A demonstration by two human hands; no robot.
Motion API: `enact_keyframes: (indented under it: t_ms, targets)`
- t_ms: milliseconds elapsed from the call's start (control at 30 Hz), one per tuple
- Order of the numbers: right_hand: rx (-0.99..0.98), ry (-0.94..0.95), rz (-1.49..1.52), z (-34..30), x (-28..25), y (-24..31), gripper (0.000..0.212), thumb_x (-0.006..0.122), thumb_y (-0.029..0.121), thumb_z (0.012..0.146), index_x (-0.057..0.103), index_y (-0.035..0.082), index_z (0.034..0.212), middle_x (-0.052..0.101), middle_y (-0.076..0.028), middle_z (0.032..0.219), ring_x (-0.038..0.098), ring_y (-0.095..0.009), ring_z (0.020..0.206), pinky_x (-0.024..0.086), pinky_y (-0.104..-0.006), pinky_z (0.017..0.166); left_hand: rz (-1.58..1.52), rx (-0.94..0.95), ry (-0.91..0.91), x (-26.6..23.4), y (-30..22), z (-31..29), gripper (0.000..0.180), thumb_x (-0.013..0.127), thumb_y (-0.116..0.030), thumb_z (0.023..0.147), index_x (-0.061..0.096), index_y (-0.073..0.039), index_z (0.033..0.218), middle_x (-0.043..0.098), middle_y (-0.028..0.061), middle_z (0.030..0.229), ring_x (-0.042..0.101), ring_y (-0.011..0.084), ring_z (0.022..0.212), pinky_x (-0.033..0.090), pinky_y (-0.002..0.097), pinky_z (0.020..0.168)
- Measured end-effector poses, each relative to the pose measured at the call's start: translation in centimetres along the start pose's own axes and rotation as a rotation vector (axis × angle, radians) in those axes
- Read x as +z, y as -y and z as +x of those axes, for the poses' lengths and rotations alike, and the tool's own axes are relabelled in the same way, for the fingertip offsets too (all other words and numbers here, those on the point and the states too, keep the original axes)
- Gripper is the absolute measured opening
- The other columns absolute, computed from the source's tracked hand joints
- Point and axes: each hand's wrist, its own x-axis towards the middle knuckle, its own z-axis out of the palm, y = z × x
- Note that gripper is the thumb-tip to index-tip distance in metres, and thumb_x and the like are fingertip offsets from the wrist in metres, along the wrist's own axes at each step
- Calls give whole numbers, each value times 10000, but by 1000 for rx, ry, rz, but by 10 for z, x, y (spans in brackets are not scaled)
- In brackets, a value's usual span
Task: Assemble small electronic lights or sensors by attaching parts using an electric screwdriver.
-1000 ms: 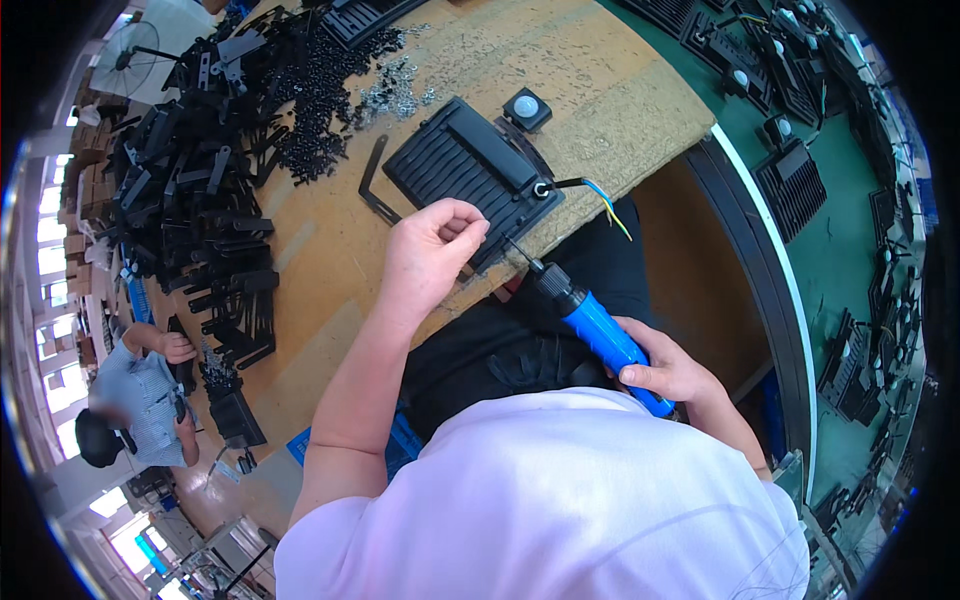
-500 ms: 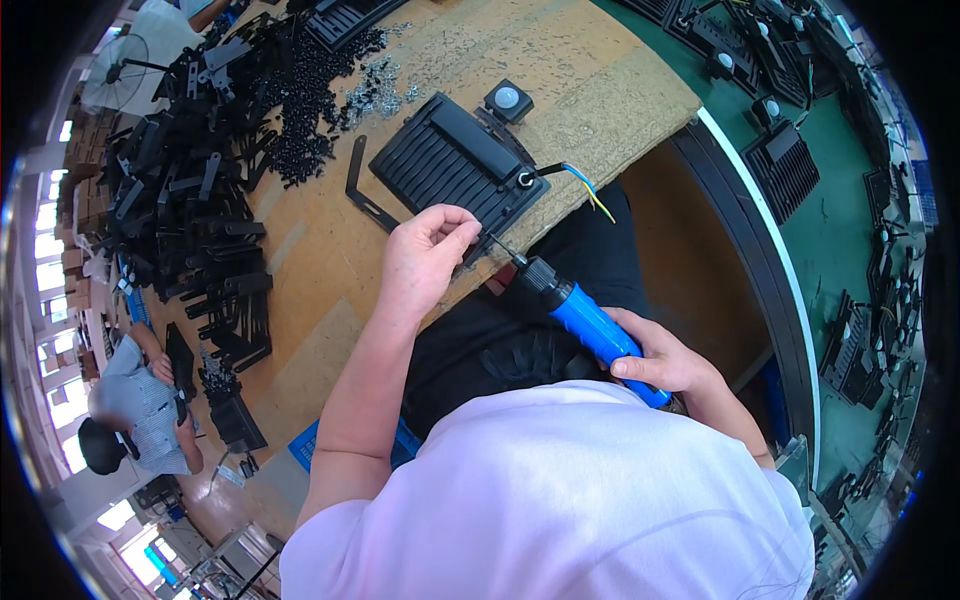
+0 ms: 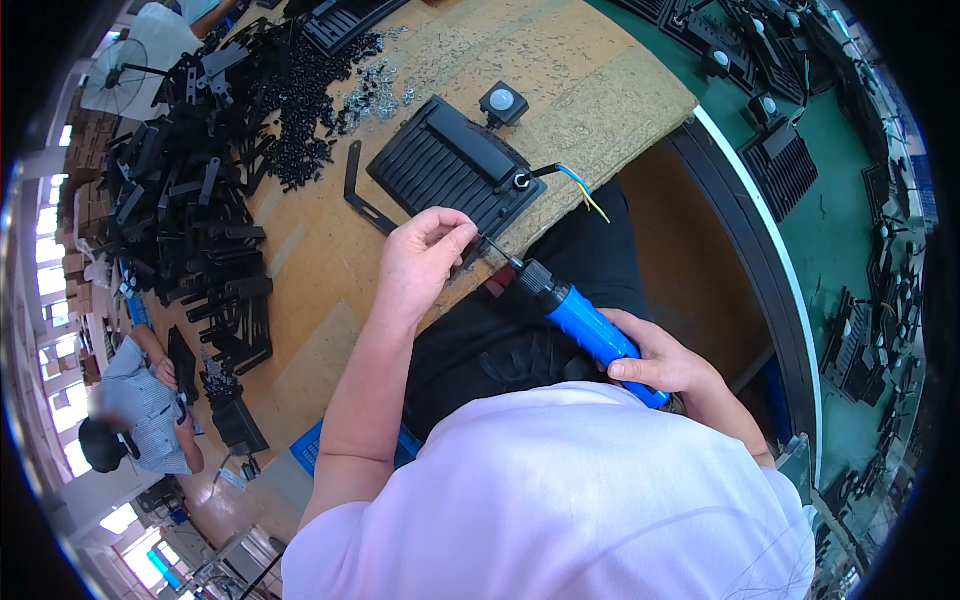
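Note:
A black finned floodlight housing (image 3: 455, 165) lies near the table edge, with a small motion sensor (image 3: 502, 102) on its far side and a cable of coloured wires (image 3: 580, 188) at its right. My right hand (image 3: 655, 355) is wrapped round a blue electric screwdriver (image 3: 592, 325), whose bit points at the near side of the housing. Beside the bit tip, my left hand (image 3: 428, 262) is closed in a pinch at the housing's near edge. What its fingertips hold is hidden. Left of the housing, a black bracket (image 3: 362, 195) rests on the table.
Black brackets (image 3: 195, 200) are heaped on the table's left, beside piles of black screws (image 3: 305, 130) and silver hardware (image 3: 375, 92). More floodlights (image 3: 780, 165) lie on a green surface at right. A co-worker (image 3: 145, 400) sits at the far left.
Both hands and the screwdriver keep nearly the same place. The view and the housing have shifted only slightly.

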Motion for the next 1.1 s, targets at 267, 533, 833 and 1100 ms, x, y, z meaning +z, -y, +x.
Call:
enact_keyframes:
  t_ms: [267, 533, 833, 1100]
  targets:
    - [48, 67, -18, -1, -2, 6, 989, 640, 688, 772, 359, 11, 1436, 514, -248, 1288, 521, -365, 1184, 437, -457, 975, -22, 0, 17, -1, 0, -2, 49, 649, -99, 906, 674, -59, 922, 603, -42, 730, 515, 27, 620, 407, 178, 539]
    - [39, 63, -24, -1, -1, 5, 988, 646, 681, 772, 359, 7, 1434, 517, -247, 1287, 522, -365, 1182, 434, -458, 977, -33, -28, 30, -3, 0, -1, 78, 649, -114, 904, 680, -47, 929, 607, -41, 737, 510, 33, 627, 413, 183, 553]
    - [23, 57, -29, -1, -2, 4, 982, 643, 678, 775, 356, 12, 1437, 519, -249, 1281, 525, -368, 1177, 440, -462, 967, -54, 19, 61, -7, 7, -2, 85, 653, -106, 905, 685, -43, 951, 609, -38, 740, 518, 34, 633, 424, 190, 563]
    - [33, 39, -31, -1, 0, 2, 960, 644, 666, 784, 367, 9, 1428, 535, -240, 1250, 531, -357, 1164, 444, -455, 959, 168, 240, -17, 2, 11, -11, 99, 647, -5, 883, 680, -17, 976, 625, -25, 804, 532, 27, 681, 441, 177, 626]
